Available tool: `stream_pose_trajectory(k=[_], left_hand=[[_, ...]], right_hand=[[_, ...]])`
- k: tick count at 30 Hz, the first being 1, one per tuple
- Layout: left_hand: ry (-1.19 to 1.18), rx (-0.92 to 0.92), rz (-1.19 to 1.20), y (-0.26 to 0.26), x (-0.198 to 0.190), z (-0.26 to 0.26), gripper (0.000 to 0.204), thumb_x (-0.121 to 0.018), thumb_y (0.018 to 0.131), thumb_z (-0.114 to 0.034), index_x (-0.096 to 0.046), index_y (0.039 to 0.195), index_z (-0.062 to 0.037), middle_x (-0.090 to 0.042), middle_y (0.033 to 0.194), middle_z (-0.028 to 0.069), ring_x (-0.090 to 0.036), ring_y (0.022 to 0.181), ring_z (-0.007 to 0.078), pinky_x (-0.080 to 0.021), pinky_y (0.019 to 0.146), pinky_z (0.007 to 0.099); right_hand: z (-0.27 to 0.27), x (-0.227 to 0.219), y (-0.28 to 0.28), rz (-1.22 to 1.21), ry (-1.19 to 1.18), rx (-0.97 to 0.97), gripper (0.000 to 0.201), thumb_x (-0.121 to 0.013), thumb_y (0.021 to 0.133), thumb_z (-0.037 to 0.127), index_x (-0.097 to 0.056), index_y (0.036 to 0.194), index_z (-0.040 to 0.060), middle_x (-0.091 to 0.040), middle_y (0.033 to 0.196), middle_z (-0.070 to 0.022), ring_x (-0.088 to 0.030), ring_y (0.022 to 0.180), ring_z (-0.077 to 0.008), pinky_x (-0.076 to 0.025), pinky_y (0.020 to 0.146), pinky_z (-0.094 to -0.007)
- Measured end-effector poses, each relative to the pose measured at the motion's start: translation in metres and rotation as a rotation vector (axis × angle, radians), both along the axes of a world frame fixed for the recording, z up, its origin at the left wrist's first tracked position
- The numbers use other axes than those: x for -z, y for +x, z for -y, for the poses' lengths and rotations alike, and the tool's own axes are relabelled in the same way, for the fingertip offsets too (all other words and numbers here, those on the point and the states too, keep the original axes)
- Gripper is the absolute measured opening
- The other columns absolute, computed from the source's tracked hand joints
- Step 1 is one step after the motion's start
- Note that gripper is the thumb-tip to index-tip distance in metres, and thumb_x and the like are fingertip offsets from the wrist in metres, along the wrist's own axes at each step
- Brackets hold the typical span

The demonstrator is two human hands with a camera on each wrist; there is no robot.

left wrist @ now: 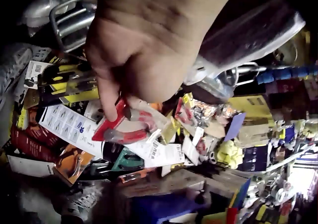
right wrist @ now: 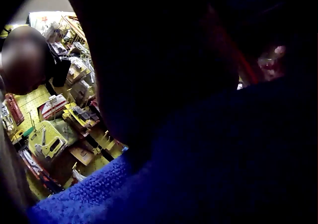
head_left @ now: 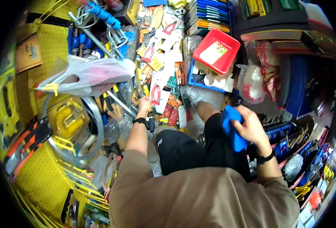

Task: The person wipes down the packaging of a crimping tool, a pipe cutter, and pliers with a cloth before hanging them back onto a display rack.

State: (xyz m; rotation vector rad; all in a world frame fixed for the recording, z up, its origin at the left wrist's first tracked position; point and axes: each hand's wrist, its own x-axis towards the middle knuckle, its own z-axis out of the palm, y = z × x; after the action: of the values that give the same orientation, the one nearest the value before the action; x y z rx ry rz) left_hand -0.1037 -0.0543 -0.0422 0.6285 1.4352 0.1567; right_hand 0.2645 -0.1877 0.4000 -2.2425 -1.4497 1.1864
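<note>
In the head view my left hand (head_left: 144, 105) reaches down at the edge of the packaged tools, beside red-handled pliers (head_left: 156, 95) on a white card. The left wrist view shows the fingers of my left hand (left wrist: 134, 70) pinching the red-and-grey pliers package (left wrist: 126, 129); the thumb side is partly hidden. My right hand (head_left: 248, 125) grips a folded blue cloth (head_left: 231, 129) above my right thigh. That blue cloth (right wrist: 94, 189) fills much of the dark right wrist view. More red pliers (head_left: 149, 52) lie farther up the pile.
A red tray (head_left: 228, 47) sits on a blue crate (head_left: 192, 76) at the upper right. At the left are a yellow pegboard (head_left: 50, 178), a plastic bag (head_left: 95, 74) and a coil of grey hose (head_left: 99, 129). Bins of tools (head_left: 285, 138) stand at the right.
</note>
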Motion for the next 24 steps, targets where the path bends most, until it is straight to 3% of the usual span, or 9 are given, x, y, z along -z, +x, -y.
stream_pose_trajectory(k=[4,7,11,13,16,18,20,22,24], left_hand=[[0.036,0.098,0.26,-0.035,-0.124,0.001,0.01,-0.054,0.097,-0.001,-0.053,0.107,-0.0027,-0.067,0.101,0.0103,-0.068,0.093,0.0201,-0.061,0.083,0.0362],[0.095,0.116,0.407,-0.061,-0.252,0.008,0.01,-0.056,0.098,-0.004,-0.054,0.108,-0.0039,-0.068,0.104,0.0092,-0.068,0.094,0.0187,-0.059,0.088,0.0373],[0.233,-0.041,0.614,-0.077,-0.417,0.035,0.014,-0.058,0.098,-0.006,-0.054,0.111,-0.004,-0.067,0.107,0.0074,-0.068,0.097,0.0189,-0.059,0.089,0.0398],[0.35,-0.186,0.614,-0.076,-0.485,0.061,0.028,-0.061,0.096,-0.007,-0.055,0.123,-0.0025,-0.066,0.115,0.008,-0.066,0.103,0.0193,-0.057,0.091,0.0386],[0.663,-0.168,0.407,-0.1,-0.529,0.083,0.034,-0.062,0.093,-0.006,-0.058,0.126,-0.0017,-0.064,0.12,0.0079,-0.06,0.11,0.016,-0.052,0.088,0.0324],[0.615,-0.26,0.571,-0.107,-0.567,0.093,0.038,-0.065,0.096,-0.012,-0.049,0.128,0.0002,-0.065,0.116,0.0091,-0.067,0.099,0.0178,-0.059,0.085,0.0346],[0.662,-0.188,0.535,-0.12,-0.589,0.096,0.027,-0.063,0.097,-0.01,-0.051,0.119,-0.0004,-0.067,0.11,0.0102,-0.069,0.094,0.0171,-0.061,0.083,0.0344],[0.685,-0.173,0.559,-0.125,-0.61,0.098,0.024,-0.062,0.097,-0.008,-0.05,0.117,-0.0005,-0.067,0.109,0.011,-0.069,0.095,0.0181,-0.061,0.083,0.0347],[0.706,-0.154,0.588,-0.125,-0.628,0.097,0.021,-0.061,0.097,-0.006,-0.05,0.115,-0.0006,-0.067,0.109,0.0118,-0.069,0.096,0.0191,-0.062,0.083,0.0349]], right_hand=[[-0.026,-0.03,-0.03,0.038,0.19,0.064,0.026,-0.064,0.084,0.013,-0.061,0.106,-0.0009,-0.059,0.097,-0.0203,-0.061,0.091,-0.0395,-0.05,0.08,-0.0434],[-0.054,-0.056,-0.079,0.049,0.463,0.047,0.037,-0.068,0.083,0.014,-0.061,0.118,0.0026,-0.056,0.122,-0.0184,-0.061,0.108,-0.039,-0.052,0.09,-0.0411],[-0.087,-0.092,-0.17,0.123,0.746,-0.327,0.056,-0.075,0.076,0.022,-0.06,0.131,0.0196,-0.041,0.147,-0.0257,-0.042,0.134,-0.0467,-0.038,0.107,-0.0585],[-0.073,-0.114,-0.22,0.054,0.778,-0.563,0.053,-0.073,0.081,0.037,-0.06,0.132,0.025,-0.039,0.153,-0.0164,-0.035,0.142,-0.0412,-0.028,0.111,-0.0638],[-0.063,-0.148,-0.25,-0.134,0.869,-0.922,0.05,-0.067,0.086,0.048,-0.061,0.13,0.0268,-0.04,0.156,-0.0049,-0.034,0.145,-0.0311,-0.021,0.115,-0.0618],[-0.082,-0.169,-0.247,-0.022,0.998,-0.873,0.048,-0.066,0.088,0.043,-0.06,0.131,0.0235,-0.042,0.154,-0.0053,-0.036,0.144,-0.029,-0.025,0.113,-0.0615],[-0.111,-0.196,-0.241,0.105,1.037,-0.591,0.045,-0.064,0.091,0.035,-0.059,0.133,0.0207,-0.043,0.152,-0.0114,-0.039,0.142,-0.0319,-0.028,0.113,-0.0581],[-0.139,-0.204,-0.238,-0.099,1.016,-0.305,0.044,-0.06,0.096,0.03,-0.056,0.135,0.01,-0.046,0.147,-0.02,-0.042,0.138,-0.0356,-0.031,0.114,-0.0482],[-0.158,-0.193,-0.24,-0.609,0.835,0.073,0.048,-0.054,0.101,0.033,-0.053,0.134,-0.0015,-0.05,0.141,-0.024,-0.046,0.135,-0.0361,-0.033,0.114,-0.038]])
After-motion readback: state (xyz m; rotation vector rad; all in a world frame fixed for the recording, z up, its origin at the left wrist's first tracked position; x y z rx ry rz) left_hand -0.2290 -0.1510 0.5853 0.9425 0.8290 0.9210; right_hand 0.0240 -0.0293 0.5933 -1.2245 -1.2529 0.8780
